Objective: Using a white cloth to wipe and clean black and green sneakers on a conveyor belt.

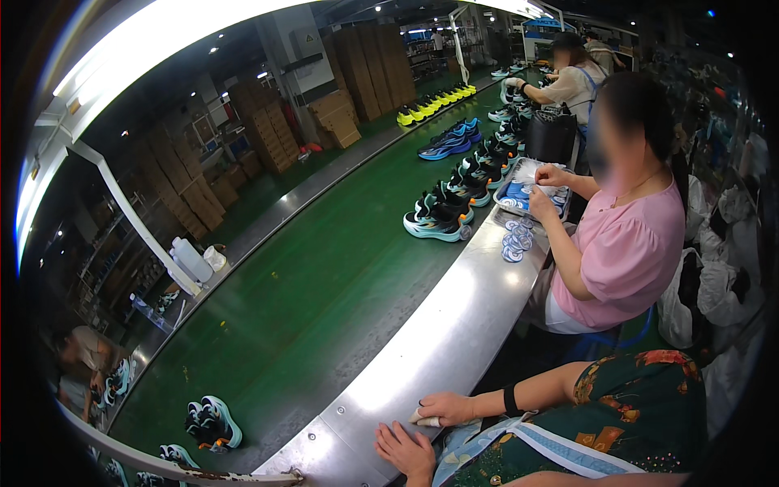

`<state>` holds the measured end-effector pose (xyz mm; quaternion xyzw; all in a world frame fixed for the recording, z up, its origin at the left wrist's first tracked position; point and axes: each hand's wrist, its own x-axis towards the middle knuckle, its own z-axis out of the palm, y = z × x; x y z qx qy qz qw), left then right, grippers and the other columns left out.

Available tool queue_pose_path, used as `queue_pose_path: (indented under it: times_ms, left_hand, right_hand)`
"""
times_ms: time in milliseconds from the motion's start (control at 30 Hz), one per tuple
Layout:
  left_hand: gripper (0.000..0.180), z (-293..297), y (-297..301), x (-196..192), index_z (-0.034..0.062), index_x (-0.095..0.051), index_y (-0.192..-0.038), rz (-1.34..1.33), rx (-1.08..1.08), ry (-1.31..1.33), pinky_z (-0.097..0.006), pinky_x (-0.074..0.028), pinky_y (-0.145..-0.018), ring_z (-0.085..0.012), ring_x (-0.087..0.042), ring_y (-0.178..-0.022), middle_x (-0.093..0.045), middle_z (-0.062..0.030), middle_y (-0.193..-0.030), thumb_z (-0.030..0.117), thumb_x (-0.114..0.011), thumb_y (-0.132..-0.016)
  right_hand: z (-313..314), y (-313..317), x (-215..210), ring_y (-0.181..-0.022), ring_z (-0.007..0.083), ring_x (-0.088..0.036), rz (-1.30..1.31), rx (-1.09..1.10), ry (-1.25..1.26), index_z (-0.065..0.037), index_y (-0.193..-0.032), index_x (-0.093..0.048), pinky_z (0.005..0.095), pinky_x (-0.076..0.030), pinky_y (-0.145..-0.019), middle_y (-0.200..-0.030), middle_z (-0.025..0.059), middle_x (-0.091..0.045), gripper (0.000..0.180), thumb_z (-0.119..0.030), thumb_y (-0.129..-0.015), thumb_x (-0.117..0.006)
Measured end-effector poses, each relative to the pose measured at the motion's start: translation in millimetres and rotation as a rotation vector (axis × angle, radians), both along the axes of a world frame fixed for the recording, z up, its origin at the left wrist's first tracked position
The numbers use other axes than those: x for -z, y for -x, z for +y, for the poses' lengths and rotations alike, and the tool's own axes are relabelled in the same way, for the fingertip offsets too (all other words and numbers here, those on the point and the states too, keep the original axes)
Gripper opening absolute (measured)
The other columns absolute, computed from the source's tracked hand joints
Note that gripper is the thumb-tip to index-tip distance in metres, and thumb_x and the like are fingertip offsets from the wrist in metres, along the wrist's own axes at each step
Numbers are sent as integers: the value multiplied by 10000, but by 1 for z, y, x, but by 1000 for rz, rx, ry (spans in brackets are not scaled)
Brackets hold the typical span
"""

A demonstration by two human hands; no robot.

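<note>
Resting hand, near: left hand (404, 451) lay on the silver sheet-metal bench (406, 365), fingers slightly spread.
Curled hand, just beyond: right hand (448, 408); small beige tapered piece (427, 421) sat at its fingertips, pinched or worn, could not tell.
Shoes, near left: black-and-pale-blue pair (230, 419) stood on green conveyor belt (284, 325).

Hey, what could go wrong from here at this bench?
The pale thing at the right hand might slip if it's loose; I can't tell whether it's held or worn. Round discs heaped loosely on the metal bench could get brushed off. Shoes standing close together on the green belt might knock one another over.
</note>
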<state>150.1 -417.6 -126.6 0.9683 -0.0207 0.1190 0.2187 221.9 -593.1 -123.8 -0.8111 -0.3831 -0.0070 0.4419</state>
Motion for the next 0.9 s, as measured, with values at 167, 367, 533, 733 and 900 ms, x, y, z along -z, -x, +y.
queue_pose_path:
  times_ms: [167,367,533,733,900]
  left_hand:
    - [575,-1,0,-1,-24,-476,-1236,-6,4,-3,-590,-180,-1092,-455,-310,-1316,-393,-289,-1365,237,-613,-744]
    - [523,1,-1,5,-4,-500,-1223,-3,-23,63,-600,-186,-1077,-448,-327,-1302,-409,-267,-1365,198,-599,-751]
    - [268,21,-24,-6,14,-630,-1066,-33,-19,382,-491,-376,-976,-360,-537,-1108,-578,-201,-1183,101,-548,-825]
    - [343,-8,-73,-165,-33,-588,-1163,-15,459,882,-323,-476,-892,-250,-632,-969,-600,-159,-1130,-87,-424,-867]
    - [504,-66,-63,-320,0,-542,-1258,-162,1322,1169,-378,-482,-905,-279,-631,-1043,-537,-215,-1276,-110,-462,-772]
  right_hand:
    - [-2,-1,0,-740,296,-555,-59,-1,23,-93,-1057,-661,380,-450,-638,-780,105,-502,203,-188,-879,-633]
    - [-2,0,-6,-754,312,-550,-37,-9,22,-88,-1063,-649,387,-449,-660,-792,122,-505,202,-180,-885,-626]
    - [0,-4,-1,-766,318,-535,6,-13,5,-90,-1008,-628,400,-439,-666,-801,121,-498,157,-180,-879,-622]
    - [0,-1,-1,-792,319,-532,25,-13,26,-88,-941,-609,419,-437,-685,-816,114,-507,127,-194,-871,-614]
    - [-6,3,-37,-856,334,-584,137,74,-40,-52,-958,-648,421,-464,-773,-880,153,-593,212,-195,-802,-654]
